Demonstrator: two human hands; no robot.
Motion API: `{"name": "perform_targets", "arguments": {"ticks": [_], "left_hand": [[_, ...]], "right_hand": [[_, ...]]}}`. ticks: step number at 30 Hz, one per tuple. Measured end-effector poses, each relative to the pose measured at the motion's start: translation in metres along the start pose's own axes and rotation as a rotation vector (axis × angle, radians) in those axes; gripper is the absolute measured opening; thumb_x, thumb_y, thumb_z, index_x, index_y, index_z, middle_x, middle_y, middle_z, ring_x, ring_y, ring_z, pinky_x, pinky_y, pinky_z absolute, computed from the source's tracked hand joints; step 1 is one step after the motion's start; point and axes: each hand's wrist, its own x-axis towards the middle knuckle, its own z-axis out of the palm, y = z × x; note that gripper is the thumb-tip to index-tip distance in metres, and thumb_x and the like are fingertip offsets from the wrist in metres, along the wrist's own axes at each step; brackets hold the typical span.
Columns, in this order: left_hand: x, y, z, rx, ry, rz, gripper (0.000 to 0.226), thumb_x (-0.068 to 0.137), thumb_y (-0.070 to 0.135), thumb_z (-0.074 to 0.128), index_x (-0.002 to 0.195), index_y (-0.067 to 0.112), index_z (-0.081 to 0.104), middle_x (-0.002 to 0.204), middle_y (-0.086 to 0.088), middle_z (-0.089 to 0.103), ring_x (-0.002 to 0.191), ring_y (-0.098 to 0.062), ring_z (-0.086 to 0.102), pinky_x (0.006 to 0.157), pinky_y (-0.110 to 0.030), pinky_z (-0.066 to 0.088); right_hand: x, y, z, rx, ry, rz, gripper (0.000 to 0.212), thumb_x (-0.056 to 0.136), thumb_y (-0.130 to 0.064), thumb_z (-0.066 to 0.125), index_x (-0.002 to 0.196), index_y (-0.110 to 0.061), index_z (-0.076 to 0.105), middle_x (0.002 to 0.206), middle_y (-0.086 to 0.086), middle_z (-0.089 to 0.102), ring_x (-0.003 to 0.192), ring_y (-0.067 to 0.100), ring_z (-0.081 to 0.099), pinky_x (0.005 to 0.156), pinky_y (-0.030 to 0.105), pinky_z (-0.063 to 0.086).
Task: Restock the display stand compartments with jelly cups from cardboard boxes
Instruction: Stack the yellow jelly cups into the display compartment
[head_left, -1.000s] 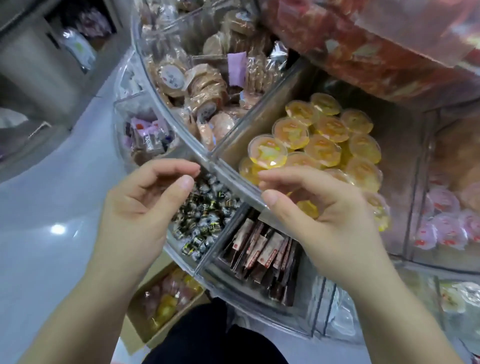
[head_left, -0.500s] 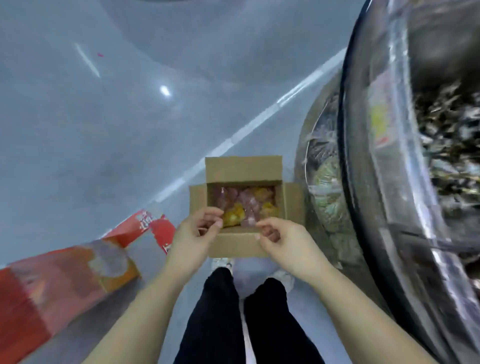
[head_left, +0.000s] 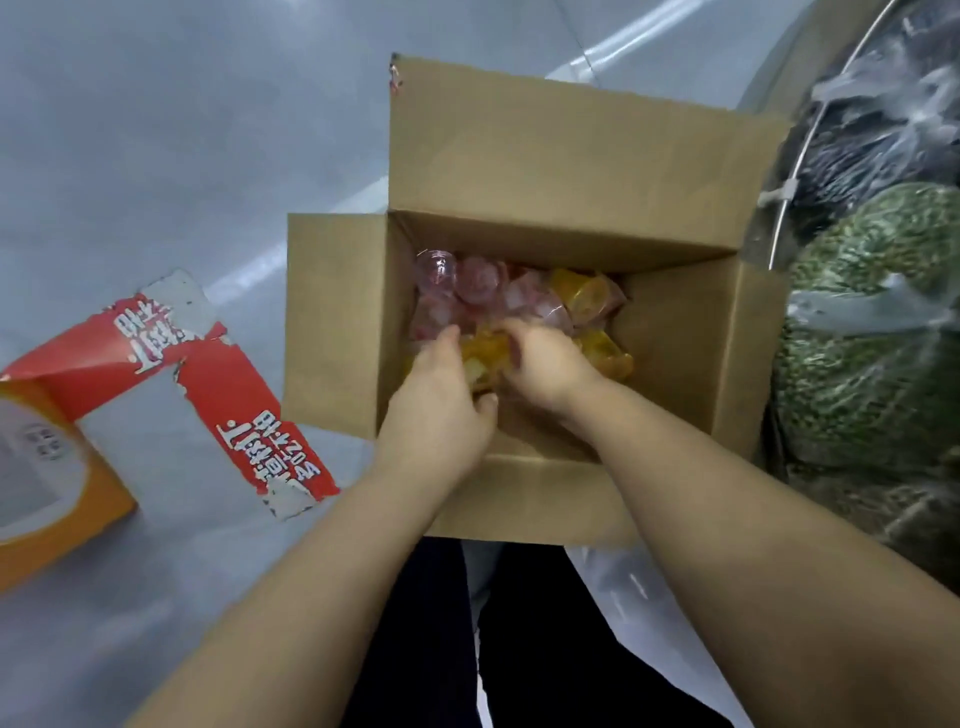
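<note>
An open cardboard box (head_left: 675, 353) stands on the floor below me, with pink jelly cups (head_left: 467, 283) and yellow jelly cups (head_left: 587, 296) heaped inside. Both my hands are down in the box. My left hand (head_left: 436, 400) and my right hand (head_left: 540, 364) curl together around a clump of yellow jelly cups (head_left: 483, 353) in the middle of the heap. Most of my fingertips are hidden among the cups.
A torn red and orange carton (head_left: 156, 364) lies flat on the grey floor to the left. The round display stand's lower tier (head_left: 872, 312), holding bagged green sweets, rises close on the right. My dark trouser legs (head_left: 467, 649) are beneath the box.
My view swung from the stand's yellow jelly compartment down to the floor. Both hands dropped from the box's near edge into the box and closed on yellow cups.
</note>
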Motion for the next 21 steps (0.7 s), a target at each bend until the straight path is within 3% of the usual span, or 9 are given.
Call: {"name": "perform_targets", "arguments": {"ticks": [4, 6, 8, 10, 12, 14, 18, 21], "left_hand": [[0.008, -0.019, 0.020, 0.192, -0.090, 0.011, 0.073, 0.087, 0.007, 0.051, 0.145, 0.003, 0.008, 0.152, -0.015, 0.014, 0.140, -0.027, 0.018, 0.113, -0.028, 0.014], [0.028, -0.022, 0.022, 0.266, -0.108, -0.061, 0.072, 0.087, 0.005, 0.048, 0.145, 0.001, 0.005, 0.152, -0.017, 0.011, 0.138, -0.031, 0.021, 0.112, -0.031, 0.017], [0.043, -0.022, 0.024, 0.436, -0.159, -0.067, 0.061, 0.090, 0.004, 0.042, 0.143, -0.001, 0.012, 0.147, -0.021, 0.018, 0.129, -0.034, 0.029, 0.106, -0.034, 0.027], [0.051, -0.022, 0.027, 0.660, -0.192, -0.008, 0.044, 0.093, 0.006, 0.036, 0.137, 0.002, 0.032, 0.138, -0.019, 0.027, 0.123, -0.033, 0.032, 0.098, -0.035, 0.035], [0.056, -0.022, 0.029, 0.916, -0.203, 0.133, 0.038, 0.095, 0.013, 0.032, 0.131, 0.008, 0.045, 0.136, -0.015, 0.031, 0.122, -0.030, 0.032, 0.094, -0.034, 0.034], [0.065, -0.023, 0.027, 1.090, -0.210, 0.268, 0.039, 0.097, 0.017, 0.029, 0.132, 0.010, 0.045, 0.137, -0.014, 0.035, 0.124, -0.030, 0.031, 0.094, -0.033, 0.032], [0.074, -0.023, 0.016, 1.000, -0.292, 0.251, 0.037, 0.095, 0.016, 0.041, 0.131, 0.009, 0.041, 0.136, -0.013, 0.035, 0.124, -0.031, 0.034, 0.089, -0.034, 0.043], [0.071, -0.017, 0.007, 0.851, -0.311, 0.211, 0.057, 0.079, 0.040, 0.064, 0.124, 0.012, 0.046, 0.129, -0.016, 0.040, 0.120, -0.033, 0.036, 0.093, -0.037, 0.041]], "right_hand": [[0.034, -0.007, 0.020, -0.244, -0.113, -0.076, 0.064, 0.084, -0.015, 0.055, 0.142, -0.025, 0.030, 0.147, 0.008, 0.031, 0.136, 0.031, 0.026, 0.111, 0.039, 0.027], [0.042, -0.006, 0.023, -0.356, -0.163, -0.092, 0.069, 0.083, -0.015, 0.059, 0.143, -0.027, 0.028, 0.148, 0.007, 0.025, 0.138, 0.033, 0.019, 0.110, 0.042, 0.024], [0.046, -0.005, 0.021, -0.454, -0.178, -0.085, 0.068, 0.080, -0.012, 0.062, 0.140, -0.022, 0.033, 0.147, 0.009, 0.021, 0.137, 0.035, 0.016, 0.111, 0.044, 0.022], [0.048, -0.005, 0.017, -0.560, -0.159, -0.099, 0.060, 0.077, -0.005, 0.062, 0.133, -0.012, 0.041, 0.145, 0.013, 0.021, 0.137, 0.035, 0.016, 0.111, 0.044, 0.021], [0.048, -0.004, 0.014, -0.599, -0.102, -0.133, 0.050, 0.081, -0.001, 0.056, 0.128, -0.004, 0.043, 0.143, 0.016, 0.026, 0.135, 0.034, 0.020, 0.108, 0.043, 0.026], [0.041, -0.002, 0.014, -0.556, -0.050, -0.158, 0.048, 0.083, 0.001, 0.053, 0.129, -0.003, 0.040, 0.138, 0.016, 0.034, 0.132, 0.032, 0.027, 0.103, 0.041, 0.032], [0.008, 0.013, 0.017, -0.439, 0.129, -0.164, 0.052, 0.075, 0.000, 0.062, 0.123, -0.007, 0.042, 0.125, 0.014, 0.048, 0.119, 0.031, 0.043, 0.092, 0.038, 0.041], [-0.018, 0.029, 0.016, -0.113, 0.303, 0.016, 0.043, 0.076, -0.003, 0.065, 0.115, -0.008, 0.048, 0.117, 0.012, 0.054, 0.110, 0.030, 0.051, 0.087, 0.036, 0.043]]}}
